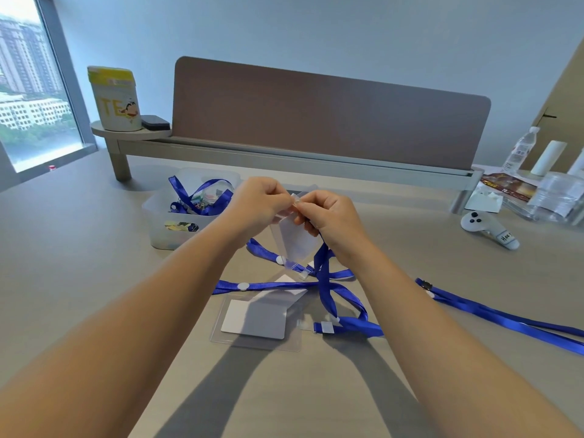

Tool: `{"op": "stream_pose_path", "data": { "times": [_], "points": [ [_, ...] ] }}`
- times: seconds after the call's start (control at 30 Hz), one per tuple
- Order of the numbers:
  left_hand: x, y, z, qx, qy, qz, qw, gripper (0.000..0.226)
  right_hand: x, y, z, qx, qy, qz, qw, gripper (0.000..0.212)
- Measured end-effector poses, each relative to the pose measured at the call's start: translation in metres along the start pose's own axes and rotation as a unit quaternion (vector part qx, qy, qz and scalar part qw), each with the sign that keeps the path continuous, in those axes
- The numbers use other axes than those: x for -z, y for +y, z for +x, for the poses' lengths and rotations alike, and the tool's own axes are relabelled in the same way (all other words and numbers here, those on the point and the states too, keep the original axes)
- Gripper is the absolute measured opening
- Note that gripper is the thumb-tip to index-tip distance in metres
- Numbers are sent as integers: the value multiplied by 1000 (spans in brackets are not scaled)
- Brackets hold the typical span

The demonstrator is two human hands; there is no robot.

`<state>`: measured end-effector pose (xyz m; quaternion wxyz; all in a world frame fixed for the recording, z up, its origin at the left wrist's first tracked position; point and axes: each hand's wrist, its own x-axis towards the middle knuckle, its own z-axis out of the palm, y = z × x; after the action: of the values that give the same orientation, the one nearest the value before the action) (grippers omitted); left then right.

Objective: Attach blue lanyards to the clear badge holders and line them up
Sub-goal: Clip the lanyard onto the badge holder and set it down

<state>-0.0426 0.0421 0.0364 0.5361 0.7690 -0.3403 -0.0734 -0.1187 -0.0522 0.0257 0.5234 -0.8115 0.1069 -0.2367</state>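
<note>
Clipping a lanyard on — mid-desk, in the air.

Left hand (259, 203) and right hand (328, 216) both pinch the badge holder (295, 238) top; next, snap the blue lanyard (324, 279) strap shut.

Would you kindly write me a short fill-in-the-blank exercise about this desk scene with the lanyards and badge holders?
1. Both hands, the left hand and the right hand, hold a clear badge holder ____ the table.
2. The lanyard lying alone at the right is ____ in colour.
3. The tall canister on the shelf has a ____ lid.
4. More lanyards sit in the translucent ____.

Missing words: above; blue; yellow; bin
</note>
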Motion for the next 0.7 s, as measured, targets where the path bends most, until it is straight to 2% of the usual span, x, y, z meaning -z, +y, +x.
{"op": "stream_pose_path", "data": {
  "times": [0.2, 0.37, 0.43, 0.6, 0.7],
  "points": [
    [2, 0, 2, 54, -29, -84, 995, 14, 1, -6, -1, 16, 10, -5, 1000, 22],
    [13, -1, 2, 54, -72, -72, 993, 15, 5, -12, 3, 8, -26, -32, 999, 26],
    [16, 1, 2, 51, -70, -71, 994, 17, 3, -13, 4, 18, -23, -30, 999, 29],
    [17, 6, 2, 44, -45, -52, 997, 20, -1, -12, 6, 36, -14, -31, 999, 19],
    [16, 3, 1, 63, -61, -96, 991, 15, 1, -13, 8, 30, -27, -21, 999, 24]
  ]
}}
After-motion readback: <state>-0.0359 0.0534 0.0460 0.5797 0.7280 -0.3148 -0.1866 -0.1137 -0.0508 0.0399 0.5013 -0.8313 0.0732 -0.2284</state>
